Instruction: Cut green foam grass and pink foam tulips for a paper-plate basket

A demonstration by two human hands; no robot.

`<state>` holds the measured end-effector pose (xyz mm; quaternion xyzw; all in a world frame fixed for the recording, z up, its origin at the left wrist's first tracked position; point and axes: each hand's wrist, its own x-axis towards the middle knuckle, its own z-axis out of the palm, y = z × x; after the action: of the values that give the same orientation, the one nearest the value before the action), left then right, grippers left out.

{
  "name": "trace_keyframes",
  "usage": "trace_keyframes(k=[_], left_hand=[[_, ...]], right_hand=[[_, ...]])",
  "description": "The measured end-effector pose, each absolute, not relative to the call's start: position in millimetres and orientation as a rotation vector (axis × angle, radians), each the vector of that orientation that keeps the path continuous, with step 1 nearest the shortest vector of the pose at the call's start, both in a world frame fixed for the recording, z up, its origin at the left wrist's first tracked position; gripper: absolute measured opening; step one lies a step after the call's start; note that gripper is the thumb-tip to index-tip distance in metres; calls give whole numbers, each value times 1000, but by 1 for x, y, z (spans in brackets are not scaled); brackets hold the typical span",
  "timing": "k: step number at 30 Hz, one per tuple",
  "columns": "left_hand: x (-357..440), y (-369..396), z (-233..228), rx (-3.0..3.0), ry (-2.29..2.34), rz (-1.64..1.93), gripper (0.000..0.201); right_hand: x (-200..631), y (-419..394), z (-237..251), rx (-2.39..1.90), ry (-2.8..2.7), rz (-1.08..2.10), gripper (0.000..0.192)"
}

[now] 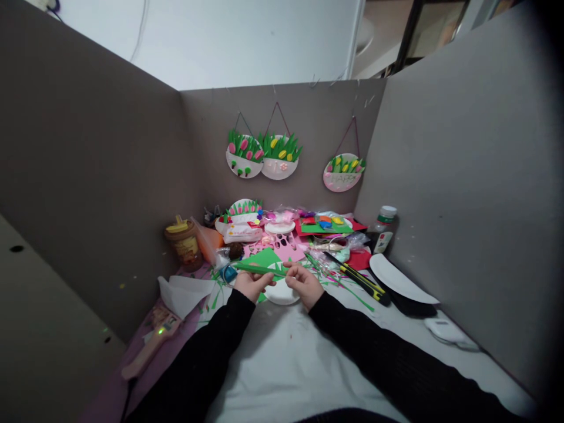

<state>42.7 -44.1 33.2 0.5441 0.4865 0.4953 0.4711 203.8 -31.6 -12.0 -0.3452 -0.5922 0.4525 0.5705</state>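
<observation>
Together, two hands (277, 284), one green strip (259, 269)

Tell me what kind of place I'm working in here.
Likely a craft desk inside a grey partitioned booth. Paper-plate flower baskets hang on the back panel, coloured paper scraps and a glue bottle crowd the table, and both hands hold a green paper strip.

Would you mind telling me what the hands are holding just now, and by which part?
Both hands hold a thin green paper strip: the left hand near the middle of it, the right hand at its right end.
</observation>
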Motion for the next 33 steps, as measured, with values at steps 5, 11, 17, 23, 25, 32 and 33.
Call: trace_keyframes(k=[5, 11, 17, 23, 25, 32, 33], left_hand=[[43, -46, 37, 1357, 1236, 1201, 19], [43, -47, 39, 1387, 1190, 1271, 18], [42, -45, 34, 1345, 1196, 1230, 21], [43, -44, 30, 1299, 1159, 1283, 27], [44, -44, 30, 1297, 1164, 1302, 27], [46, -45, 28, 1299, 1172, 1305, 27], [45, -44, 28, 1304, 1175, 1305, 27]], right_hand=[[203, -32, -12, -806, -1380, 1073, 16], [203, -33, -12, -807, -1364, 1102, 14], [203, -33, -14, -762, -1324, 1141, 15], [204, -31, -16, -735, -1303, 1174, 16], [203, -31, -16, -738, -1307, 1176, 16], [203, -32, -14, -746, -1321, 1158, 15], [203, -31, -14, -748, -1326, 1153, 15]])
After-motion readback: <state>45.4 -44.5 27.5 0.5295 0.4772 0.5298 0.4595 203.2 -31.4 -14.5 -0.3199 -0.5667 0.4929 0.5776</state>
